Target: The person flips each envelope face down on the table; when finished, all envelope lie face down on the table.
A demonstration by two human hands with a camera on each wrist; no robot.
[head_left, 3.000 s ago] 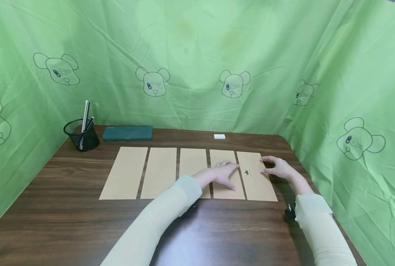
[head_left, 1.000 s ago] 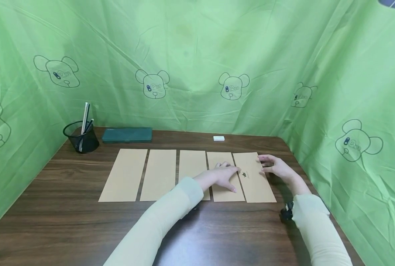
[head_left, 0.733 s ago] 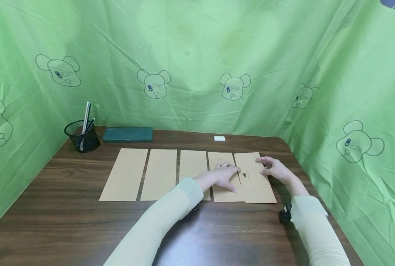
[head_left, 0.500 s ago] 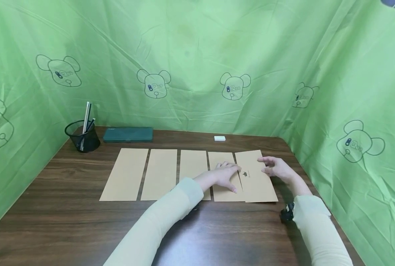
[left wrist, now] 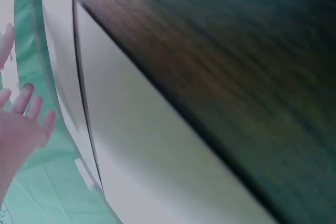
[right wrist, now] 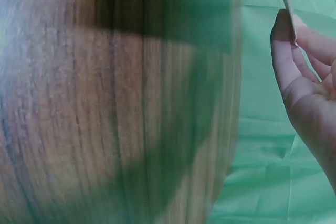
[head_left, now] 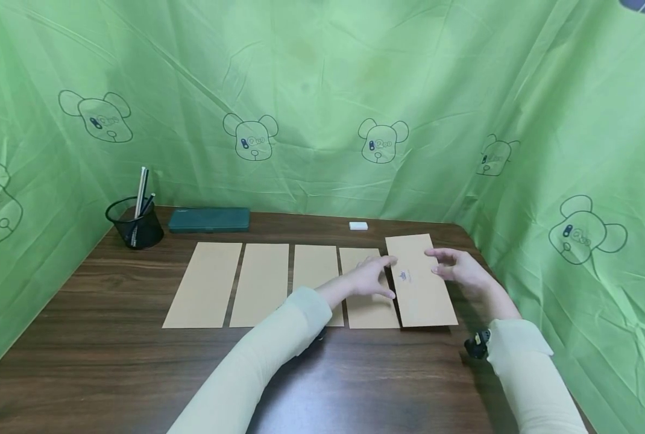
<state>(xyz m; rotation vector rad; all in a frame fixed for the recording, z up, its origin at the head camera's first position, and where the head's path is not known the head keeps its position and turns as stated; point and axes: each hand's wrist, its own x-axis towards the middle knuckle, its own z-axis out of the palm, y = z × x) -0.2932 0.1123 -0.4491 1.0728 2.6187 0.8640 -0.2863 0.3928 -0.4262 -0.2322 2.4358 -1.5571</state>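
The rightmost thin kraft-brown notebook [head_left: 424, 298], with a small crown mark on its cover, is raised a little above the wooden table, a shadow showing under its near edge. My right hand [head_left: 460, 268] pinches its right edge between thumb and fingers; the right wrist view shows that edge gripped by the right hand [right wrist: 307, 90]. My left hand [head_left: 367, 278] reaches to its left edge, index finger and thumb spread apart there. Its fingers look fairly straight in the left wrist view, and firm contact cannot be made out. Below the left hand lies a similar brown notebook [head_left: 374, 313].
Three more plain brown notebooks, including the leftmost [head_left: 203, 289], lie in a row. Behind them are a black mesh pen cup [head_left: 143, 232], a dark green case [head_left: 208, 220] and a white eraser [head_left: 358, 226]. Green curtain [head_left: 311, 175] encloses the table's back and sides.
The rightmost notebook first slid left against its neighbour, then rose off the table and shifted away from me and slightly right. Both hands moved up with it; the other notebooks stayed put.
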